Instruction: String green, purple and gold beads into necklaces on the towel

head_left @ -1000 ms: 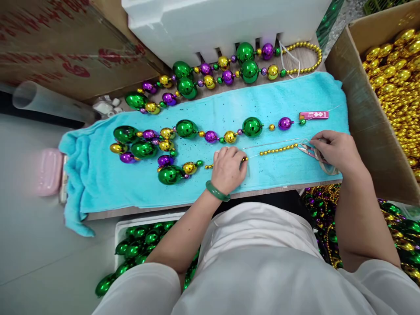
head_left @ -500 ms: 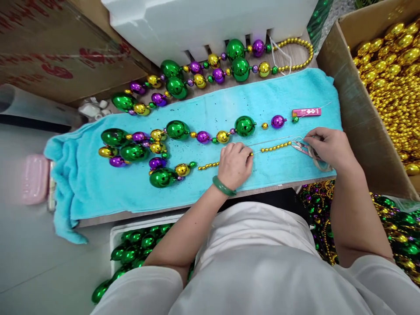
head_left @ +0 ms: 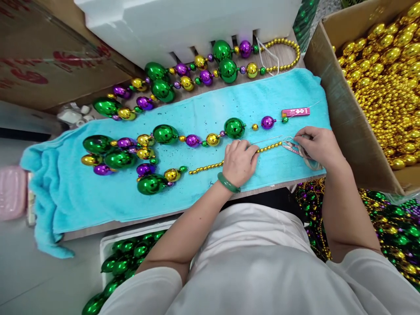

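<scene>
A turquoise towel [head_left: 108,197] covers the work board. On it lies a long strand of green, purple and gold balls [head_left: 166,134] ending at a pink tag [head_left: 295,112]. My left hand [head_left: 241,162], with a green bangle on the wrist, is closed on a row of small gold beads [head_left: 206,167] on a thin thread. My right hand [head_left: 316,146] is closed on the thread's end and a pair of small scissors [head_left: 297,148], close to the towel's right edge.
A second ball strand [head_left: 183,81] lies behind the towel against white foam blocks [head_left: 183,22]. A cardboard box of gold beads [head_left: 383,74] stands at the right. Green balls fill a tray [head_left: 131,256] below the board. Mixed bead strands [head_left: 390,223] pile at the lower right.
My left hand has slid right along the gold bead row toward my right hand, closing the gap in the beads. The view has shifted left.
</scene>
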`<state>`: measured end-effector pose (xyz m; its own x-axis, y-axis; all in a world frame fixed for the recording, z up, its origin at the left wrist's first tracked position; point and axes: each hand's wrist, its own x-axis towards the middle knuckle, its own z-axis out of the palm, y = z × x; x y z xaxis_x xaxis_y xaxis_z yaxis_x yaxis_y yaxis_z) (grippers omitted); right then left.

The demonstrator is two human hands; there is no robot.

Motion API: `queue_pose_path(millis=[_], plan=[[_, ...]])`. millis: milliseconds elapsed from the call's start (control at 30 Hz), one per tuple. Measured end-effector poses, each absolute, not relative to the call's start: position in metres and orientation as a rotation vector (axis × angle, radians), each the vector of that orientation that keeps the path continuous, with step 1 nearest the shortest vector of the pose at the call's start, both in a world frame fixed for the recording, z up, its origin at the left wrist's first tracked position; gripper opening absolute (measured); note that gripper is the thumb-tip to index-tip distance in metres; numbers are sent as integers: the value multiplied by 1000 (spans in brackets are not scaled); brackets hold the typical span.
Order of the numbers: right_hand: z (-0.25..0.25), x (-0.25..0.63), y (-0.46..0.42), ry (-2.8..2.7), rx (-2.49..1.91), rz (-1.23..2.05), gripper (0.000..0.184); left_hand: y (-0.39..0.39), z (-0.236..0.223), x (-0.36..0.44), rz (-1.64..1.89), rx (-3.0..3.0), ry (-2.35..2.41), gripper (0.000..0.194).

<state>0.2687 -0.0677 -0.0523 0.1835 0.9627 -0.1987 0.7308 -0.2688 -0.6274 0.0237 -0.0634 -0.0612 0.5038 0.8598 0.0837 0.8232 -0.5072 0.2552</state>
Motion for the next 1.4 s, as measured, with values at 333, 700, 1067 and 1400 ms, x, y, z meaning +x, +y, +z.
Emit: queue_pose_path(millis=[333,700,1067,1400], plan=[[-50,269,-67,-1601,-2051,836,20,-74,-50,0,216,2560,1537,20],[-55,270,-67,-1599,-2050,836,21,-59,-62,46,282,2587,1418,23],[-53,272,-67,-1604,-2009,865,22,-70,-48,25,203,2589,1474,23],[-55,274,-67,-1625,-2001,853,21,-57,-59,63,223,2629,1393,23]])
